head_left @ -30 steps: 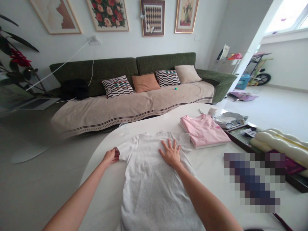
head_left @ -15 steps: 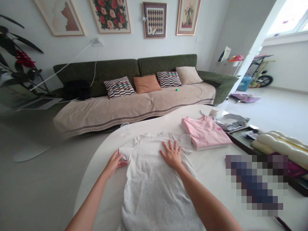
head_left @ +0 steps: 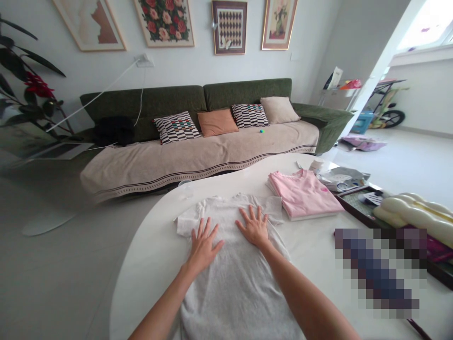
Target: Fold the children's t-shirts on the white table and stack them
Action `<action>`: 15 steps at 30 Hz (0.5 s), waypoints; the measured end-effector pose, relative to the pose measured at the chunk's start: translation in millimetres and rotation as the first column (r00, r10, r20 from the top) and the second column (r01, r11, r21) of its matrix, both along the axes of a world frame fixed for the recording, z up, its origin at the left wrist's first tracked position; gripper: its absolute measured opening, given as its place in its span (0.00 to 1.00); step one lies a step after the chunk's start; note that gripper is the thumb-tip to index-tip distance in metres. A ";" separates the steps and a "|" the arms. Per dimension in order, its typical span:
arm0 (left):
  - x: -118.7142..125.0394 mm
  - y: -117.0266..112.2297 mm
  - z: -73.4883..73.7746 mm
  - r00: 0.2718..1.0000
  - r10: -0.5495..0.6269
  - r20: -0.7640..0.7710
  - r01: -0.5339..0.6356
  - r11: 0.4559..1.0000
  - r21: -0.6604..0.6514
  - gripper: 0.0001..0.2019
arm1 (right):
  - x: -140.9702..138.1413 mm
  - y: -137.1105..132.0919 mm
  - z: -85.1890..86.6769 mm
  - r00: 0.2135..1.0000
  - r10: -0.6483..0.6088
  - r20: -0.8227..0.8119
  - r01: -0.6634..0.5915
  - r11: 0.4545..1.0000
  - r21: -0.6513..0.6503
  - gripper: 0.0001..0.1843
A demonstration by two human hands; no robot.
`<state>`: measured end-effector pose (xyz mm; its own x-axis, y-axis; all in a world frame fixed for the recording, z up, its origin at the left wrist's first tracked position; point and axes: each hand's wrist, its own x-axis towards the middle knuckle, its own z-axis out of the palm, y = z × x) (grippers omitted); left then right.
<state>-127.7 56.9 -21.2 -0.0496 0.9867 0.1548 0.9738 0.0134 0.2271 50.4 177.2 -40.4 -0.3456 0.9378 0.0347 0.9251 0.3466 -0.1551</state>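
A light grey T-shirt (head_left: 233, 278) lies spread on the white table (head_left: 148, 264), its neck end pointing away from me and both short sleeves out to the sides. My left hand (head_left: 203, 245) rests on the left chest of the shirt with its fingers spread. On the right chest my right hand (head_left: 254, 226) lies flat, fingers spread too. Neither hand grips the cloth. Just beyond the right sleeve sits a folded pink shirt (head_left: 306, 193), with paler folded cloth under it.
A clear cup (head_left: 186, 188) stands at the table's far left edge. To the right are a silver plastic packet (head_left: 343, 178), a dark tray (head_left: 357, 212) with a puffy cream item (head_left: 414, 212), and a blurred-out dark object (head_left: 375, 269). Behind is a green sofa (head_left: 247, 89).
My left hand has let go of the left sleeve and moved right onto the chest of the shirt, fingers now spread. My right hand has stayed put.
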 end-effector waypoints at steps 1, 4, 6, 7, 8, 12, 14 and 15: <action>5.3 0.0 -4.7 0.999 0.029 -0.016 -0.030 0.998 -0.058 0.26 | 0.4 0.6 -0.9 1.000 0.001 -0.004 -0.001 1.000 0.002 0.34; 8.9 -0.2 -14.8 0.995 0.090 -0.043 -0.094 0.989 -0.112 0.30 | 4.5 7.8 -3.7 0.999 0.032 -0.010 -0.032 0.999 -0.005 0.34; 8.8 0.7 -16.1 0.993 0.103 -0.055 -0.108 0.988 -0.108 0.31 | 10.1 17.5 -5.2 0.996 0.086 -0.011 -0.086 0.996 -0.001 0.33; 9.6 1.7 -15.4 0.992 0.113 -0.060 -0.119 0.987 -0.109 0.31 | 13.4 23.4 -5.5 0.993 0.116 -0.012 -0.116 0.993 0.004 0.33; 11.1 3.0 -14.3 0.990 0.127 -0.064 -0.134 0.985 -0.113 0.32 | 16.5 29.5 -5.4 0.990 0.142 -0.016 -0.142 0.990 0.011 0.33; 19.5 8.6 -9.7 0.981 0.181 -0.074 -0.190 0.972 -0.140 0.33 | 21.6 44.4 2.5 0.982 0.182 -0.042 -0.180 0.983 0.037 0.32; 21.6 10.1 -8.8 0.979 0.190 -0.075 -0.199 0.970 -0.142 0.33 | 18.5 37.9 9.9 0.981 0.188 -0.050 -0.185 0.981 0.060 0.30; 21.9 10.4 -8.7 0.979 0.192 -0.074 -0.201 0.969 -0.141 0.33 | 16.8 29.6 13.2 0.980 0.194 -0.051 -0.190 0.979 0.072 0.29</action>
